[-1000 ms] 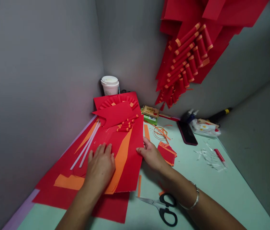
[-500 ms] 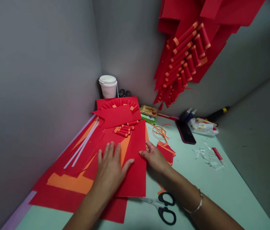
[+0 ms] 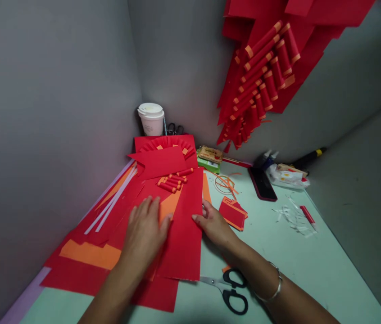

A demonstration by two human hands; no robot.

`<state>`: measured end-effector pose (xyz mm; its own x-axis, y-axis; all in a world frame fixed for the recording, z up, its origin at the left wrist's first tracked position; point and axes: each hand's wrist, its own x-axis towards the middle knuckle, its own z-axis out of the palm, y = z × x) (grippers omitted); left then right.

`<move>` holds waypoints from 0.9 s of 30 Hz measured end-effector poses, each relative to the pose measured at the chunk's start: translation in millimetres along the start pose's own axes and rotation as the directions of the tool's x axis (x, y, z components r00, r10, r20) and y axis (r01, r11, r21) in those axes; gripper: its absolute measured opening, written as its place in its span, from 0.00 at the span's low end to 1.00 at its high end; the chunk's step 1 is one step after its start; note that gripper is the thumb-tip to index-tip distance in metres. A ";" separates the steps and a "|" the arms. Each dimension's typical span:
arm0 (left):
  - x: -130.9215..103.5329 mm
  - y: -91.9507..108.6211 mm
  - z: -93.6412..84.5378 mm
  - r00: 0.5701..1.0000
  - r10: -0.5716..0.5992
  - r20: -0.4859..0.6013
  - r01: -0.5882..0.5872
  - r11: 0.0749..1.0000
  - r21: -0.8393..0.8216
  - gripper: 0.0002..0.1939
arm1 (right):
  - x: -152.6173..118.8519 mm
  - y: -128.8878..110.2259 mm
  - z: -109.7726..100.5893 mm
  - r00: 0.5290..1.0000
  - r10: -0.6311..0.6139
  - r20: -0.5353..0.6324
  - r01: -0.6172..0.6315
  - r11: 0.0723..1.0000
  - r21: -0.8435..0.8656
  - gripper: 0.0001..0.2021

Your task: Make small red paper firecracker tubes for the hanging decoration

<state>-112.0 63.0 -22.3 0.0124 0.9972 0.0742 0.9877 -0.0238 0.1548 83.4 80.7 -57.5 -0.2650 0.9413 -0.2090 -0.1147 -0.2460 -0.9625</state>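
My right hand (image 3: 212,221) pinches the right edge of a long red paper sheet (image 3: 184,243), thumb on top and fingers beneath. Over the layered paper to its left, my left hand (image 3: 146,227) lies flat with fingers spread; its thumb reaches an orange strip (image 3: 169,206). Several small red paper rolls with orange ends (image 3: 173,182) sit on the sheets just beyond. Black-handled scissors (image 3: 233,292) lie spread on the table near my right forearm, their blade tips hidden under the red sheet. Beside my right hand is a stack of red and orange cards (image 3: 233,212).
A lidded cup (image 3: 151,119) stands at the back corner. A phone (image 3: 262,184), white paper scraps (image 3: 295,220) and a red marker-like stick (image 3: 308,217) lie to the right. Red roll strings (image 3: 261,76) hang on the wall. White strips (image 3: 111,200) rest on the left sheets.
My left hand has slid left across the paper. My right hand has shifted slightly left with the red sheet's edge, and more of an orange piece beyond it shows.
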 end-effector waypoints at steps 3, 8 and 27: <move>6.7 -17.8 -8.3 0.995 -0.092 -0.041 0.093 0.995 0.022 0.29 | 0.0 0.5 2.3 1.000 -0.005 0.013 0.005 1.000 0.011 0.20; 12.1 -34.4 -13.3 0.977 -0.213 0.020 0.208 0.968 0.141 0.32 | -2.9 -3.8 8.2 1.000 -0.013 0.012 0.014 1.000 -0.017 0.19; 7.0 -25.5 -22.4 0.959 -0.252 0.130 0.283 0.853 -0.438 0.23 | -5.6 -2.0 11.8 0.997 -0.050 0.064 0.040 0.988 0.153 0.22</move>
<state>-140.6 68.9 -3.7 -0.2163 0.9716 -0.0957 0.7781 0.2307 0.5842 73.8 73.2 -52.3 -0.3196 0.9357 -0.1494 -0.2698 -0.2410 -0.9323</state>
